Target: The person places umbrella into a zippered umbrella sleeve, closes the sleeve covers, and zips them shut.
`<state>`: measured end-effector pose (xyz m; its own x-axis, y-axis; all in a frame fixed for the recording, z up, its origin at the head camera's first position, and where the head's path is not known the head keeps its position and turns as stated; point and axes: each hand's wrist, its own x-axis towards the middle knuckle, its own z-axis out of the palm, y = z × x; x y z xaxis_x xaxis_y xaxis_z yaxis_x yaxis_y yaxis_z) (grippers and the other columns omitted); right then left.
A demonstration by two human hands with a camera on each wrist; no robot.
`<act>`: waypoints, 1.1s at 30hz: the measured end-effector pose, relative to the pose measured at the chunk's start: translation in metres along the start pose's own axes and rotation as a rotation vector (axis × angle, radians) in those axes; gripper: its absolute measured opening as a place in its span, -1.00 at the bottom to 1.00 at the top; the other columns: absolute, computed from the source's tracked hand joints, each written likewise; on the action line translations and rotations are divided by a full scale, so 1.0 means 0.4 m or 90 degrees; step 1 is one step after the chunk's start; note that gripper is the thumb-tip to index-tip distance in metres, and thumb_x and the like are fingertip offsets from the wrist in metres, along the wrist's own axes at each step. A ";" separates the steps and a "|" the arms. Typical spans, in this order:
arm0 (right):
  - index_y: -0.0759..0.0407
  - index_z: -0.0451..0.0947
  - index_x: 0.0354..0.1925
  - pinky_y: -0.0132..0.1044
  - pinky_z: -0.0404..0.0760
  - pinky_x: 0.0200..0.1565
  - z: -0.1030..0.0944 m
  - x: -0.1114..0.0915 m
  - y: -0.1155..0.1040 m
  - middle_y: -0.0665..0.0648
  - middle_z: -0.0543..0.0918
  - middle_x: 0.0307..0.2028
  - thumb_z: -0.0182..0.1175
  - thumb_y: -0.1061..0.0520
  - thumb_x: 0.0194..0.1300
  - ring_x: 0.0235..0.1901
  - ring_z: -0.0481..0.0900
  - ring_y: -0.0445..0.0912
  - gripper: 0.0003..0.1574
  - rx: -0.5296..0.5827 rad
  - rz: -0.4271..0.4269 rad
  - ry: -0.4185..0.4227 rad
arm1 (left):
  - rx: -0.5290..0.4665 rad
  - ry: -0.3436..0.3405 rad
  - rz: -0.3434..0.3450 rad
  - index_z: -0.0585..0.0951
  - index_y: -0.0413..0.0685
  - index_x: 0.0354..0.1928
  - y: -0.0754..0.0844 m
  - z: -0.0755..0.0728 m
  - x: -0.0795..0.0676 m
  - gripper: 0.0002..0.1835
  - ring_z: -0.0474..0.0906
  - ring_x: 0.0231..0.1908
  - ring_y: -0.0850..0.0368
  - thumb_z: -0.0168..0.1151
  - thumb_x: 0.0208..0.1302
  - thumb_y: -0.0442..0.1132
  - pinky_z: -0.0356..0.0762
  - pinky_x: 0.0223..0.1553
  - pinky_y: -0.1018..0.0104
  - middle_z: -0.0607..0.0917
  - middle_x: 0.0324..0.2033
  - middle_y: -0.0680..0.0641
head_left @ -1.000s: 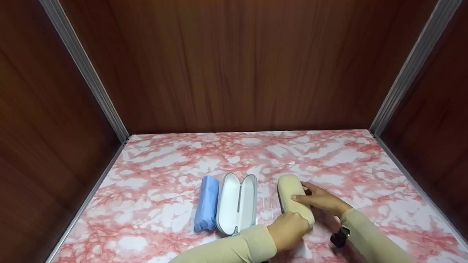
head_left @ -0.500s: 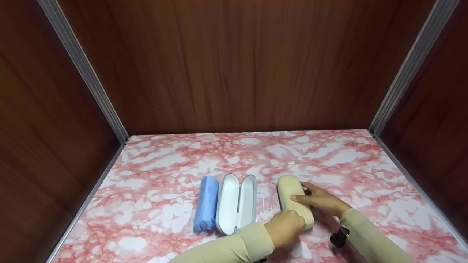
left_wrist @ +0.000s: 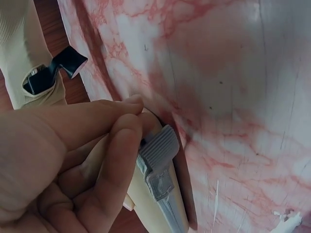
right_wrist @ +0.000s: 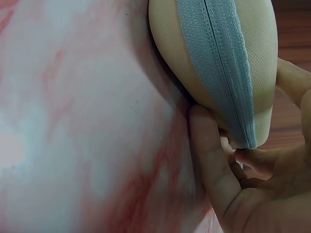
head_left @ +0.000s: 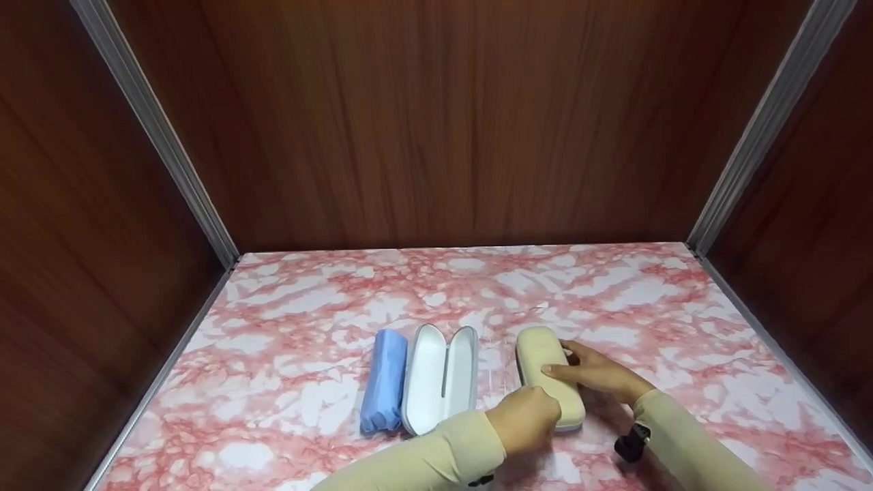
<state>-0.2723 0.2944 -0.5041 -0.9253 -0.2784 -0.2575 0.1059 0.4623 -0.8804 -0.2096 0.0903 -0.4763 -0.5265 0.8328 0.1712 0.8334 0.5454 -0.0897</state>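
Note:
A cream zippered glasses case (head_left: 537, 351) lies on the table, closed in shape, with a grey zipper (right_wrist: 221, 63) running along its side. My right hand (head_left: 603, 375) grips its right side, thumb on top and fingers around the edge. At the near left end my left hand (head_left: 526, 417) pinches with thumb and forefinger at the zipper pull, which the fingertips hide. A ribbed grey fabric tab (left_wrist: 159, 148) sits at the end of the zip, just beside those fingertips (left_wrist: 129, 124).
Left of the hands lies an open hard glasses case (head_left: 426, 382) with a white inside. A rolled blue pouch (head_left: 385, 382) lies right beside it. Brown wood panels (head_left: 436, 136) wall in the pink marbled table (head_left: 307, 307) at the back and sides.
My left hand has slid a little left and away from the body along the cream case's edge, uncovering more of its near end. My right hand keeps its grip in place.

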 end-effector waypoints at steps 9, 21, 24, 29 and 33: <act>0.31 0.06 0.51 0.03 0.43 0.20 0.002 -0.006 -0.005 0.41 0.43 0.25 0.33 -0.15 0.31 0.15 0.49 0.12 0.09 0.002 -0.010 -0.005 | -0.063 -0.024 0.012 0.76 0.15 -0.58 -0.022 -0.009 0.002 -0.88 0.58 -0.59 0.32 0.53 -0.10 -0.26 0.49 -0.47 0.58 0.68 -0.64 0.22; 0.33 0.07 0.50 0.00 0.44 0.18 -0.002 -0.003 -0.009 0.38 0.45 0.22 0.32 -0.15 0.32 0.12 0.50 0.10 0.07 -0.006 -0.019 -0.016 | -0.105 -0.071 -0.018 0.78 0.16 -0.57 -0.034 -0.015 0.007 -0.89 0.60 -0.56 0.34 0.59 -0.12 -0.19 0.49 -0.44 0.60 0.70 -0.61 0.23; 0.33 0.04 0.51 0.02 0.45 0.18 -0.002 -0.002 -0.009 0.39 0.44 0.23 0.32 -0.15 0.32 0.12 0.50 0.11 0.09 -0.005 -0.016 -0.021 | -0.113 -0.078 -0.019 0.78 0.15 -0.55 -0.039 -0.014 0.008 -0.88 0.60 -0.55 0.35 0.61 -0.12 -0.18 0.48 -0.43 0.62 0.71 -0.61 0.22; 0.32 0.03 0.52 0.08 0.39 0.24 -0.003 0.001 -0.006 0.46 0.37 0.30 0.32 -0.19 0.31 0.21 0.45 0.16 0.12 -0.009 -0.002 -0.015 | -0.106 -0.065 -0.031 0.77 0.11 -0.54 -0.054 -0.012 0.006 -0.86 0.60 -0.55 0.33 0.62 -0.15 -0.21 0.48 -0.43 0.61 0.71 -0.60 0.19; 0.31 0.03 0.52 0.12 0.34 0.27 -0.004 0.003 0.000 0.47 0.35 0.32 0.33 -0.19 0.30 0.25 0.40 0.19 0.13 -0.006 0.008 -0.006 | -0.128 -0.073 -0.059 0.76 0.10 -0.56 -0.062 -0.010 0.006 -0.84 0.57 -0.57 0.34 0.64 -0.15 -0.20 0.48 -0.43 0.60 0.70 -0.62 0.19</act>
<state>-0.2740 0.2952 -0.5039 -0.9205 -0.2808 -0.2718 0.1136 0.4730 -0.8737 -0.2308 0.0783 -0.4696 -0.6084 0.7916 0.0565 0.7912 0.5996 0.1199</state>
